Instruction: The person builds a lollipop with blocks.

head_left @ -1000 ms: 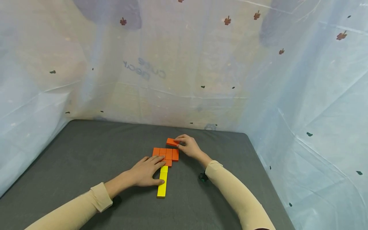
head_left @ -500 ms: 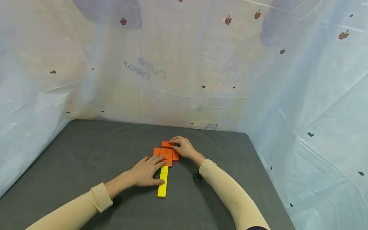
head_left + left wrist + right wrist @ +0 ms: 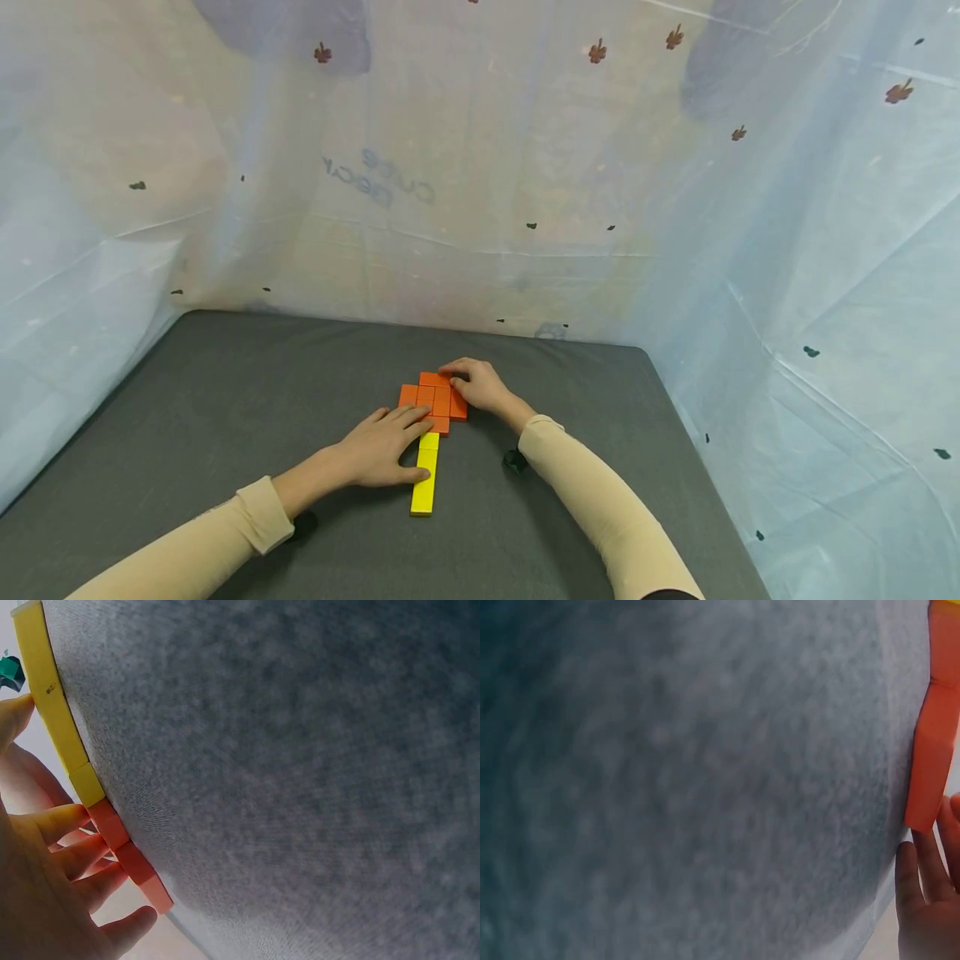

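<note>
Several orange blocks (image 3: 442,402) lie flat and close together on the grey surface. Below them a small yellow block (image 3: 429,442) and a longer yellow block (image 3: 423,496) run toward the wearer in a line. My left hand (image 3: 384,450) has its fingers spread, fingertips resting on the orange blocks and thumb touching the long yellow one; the left wrist view shows these fingers along the blocks' edge. At the far side, my right hand (image 3: 486,388) pinches the right end of an orange block (image 3: 431,378), which lies against the others. Its fingers partly cover that block.
The dark grey padded table (image 3: 262,400) has rounded far corners. A pale translucent sheet (image 3: 480,208) with leaf prints hangs behind it and along the sides. A small dark green item (image 3: 515,462) sits under the right wrist.
My right hand has moved left and toward the wearer, bringing the orange block from above the surface down against the far edge of the others. The left hand stays in place.
</note>
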The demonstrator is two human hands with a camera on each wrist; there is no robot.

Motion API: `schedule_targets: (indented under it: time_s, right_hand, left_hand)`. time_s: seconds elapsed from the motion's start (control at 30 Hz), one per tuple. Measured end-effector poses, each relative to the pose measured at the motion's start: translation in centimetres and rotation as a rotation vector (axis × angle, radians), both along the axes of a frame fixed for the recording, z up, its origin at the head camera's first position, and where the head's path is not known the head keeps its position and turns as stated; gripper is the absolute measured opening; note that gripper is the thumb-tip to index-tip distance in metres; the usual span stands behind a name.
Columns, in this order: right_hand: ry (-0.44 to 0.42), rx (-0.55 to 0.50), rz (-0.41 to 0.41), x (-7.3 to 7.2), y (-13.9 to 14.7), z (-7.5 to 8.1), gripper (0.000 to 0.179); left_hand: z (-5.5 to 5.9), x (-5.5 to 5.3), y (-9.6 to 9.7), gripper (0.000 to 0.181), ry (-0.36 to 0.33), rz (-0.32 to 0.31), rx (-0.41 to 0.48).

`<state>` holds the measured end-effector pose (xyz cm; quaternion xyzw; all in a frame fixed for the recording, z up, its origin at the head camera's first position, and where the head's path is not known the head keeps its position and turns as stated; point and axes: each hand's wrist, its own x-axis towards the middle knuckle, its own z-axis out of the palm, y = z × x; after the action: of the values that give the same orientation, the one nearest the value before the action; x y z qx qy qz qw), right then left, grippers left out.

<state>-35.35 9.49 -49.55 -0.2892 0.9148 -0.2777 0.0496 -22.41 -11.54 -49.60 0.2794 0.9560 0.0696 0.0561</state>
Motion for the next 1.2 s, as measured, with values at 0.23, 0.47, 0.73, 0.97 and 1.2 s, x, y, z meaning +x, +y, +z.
schedule_targets:
  time_s: [0.23, 0.47, 0.73, 0.97, 1.2]
  right_hand:
    - [-0.011, -0.015, -0.062, 0.0, -0.3, -0.4, 0.031]
    - [0.001, 0.022, -0.053, 0.0, -0.6, -0.3, 0.029]
    - [0.005, 0.032, -0.047, 0.0, -0.4, -0.2, 0.029]
    - [-0.004, 0.002, -0.058, 0.1, 0.0, -0.2, 0.031]
    - [-0.089, -0.146, -0.101, 1.4, 0.8, 0.8, 0.041]
  left_hand:
    - [-0.1, 0.0, 0.0, 0.088, 0.003, -0.004, 0.006]
    - [0.0, 0.0, 0.2, 0.088, 0.0, -0.004, 0.01]
    - [-0.2, -0.2, 0.2, 0.088, 0.001, -0.008, 0.011]
    - [0.0, -0.4, 0.4, 0.088, -0.003, -0.019, 0.011]
    - [-0.2, -0.2, 0.3, 0.086, 0.012, -0.03, 0.036]
